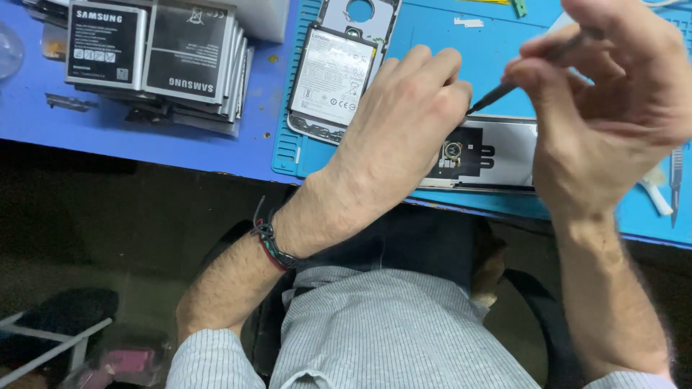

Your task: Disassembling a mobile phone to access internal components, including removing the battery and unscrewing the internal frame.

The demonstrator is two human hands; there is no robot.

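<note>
The right hand (613,108) pinches a thin dark tool (504,90) between closed fingers, its long axis slanting down-left, tip near the left hand's fingers. The left hand (400,122), curled palm-down, presses on an opened phone panel (504,155) lying lengthwise along the blue mat's (432,43) near edge; its fingertips are hidden. Beyond lies an open phone with its battery (331,72). Loose batteries (155,50) are stacked far left. The right hand is blurred.

Phone repair workshop: stacked batteries (155,57), opened phone (339,72), blue work mat (432,43).
</note>
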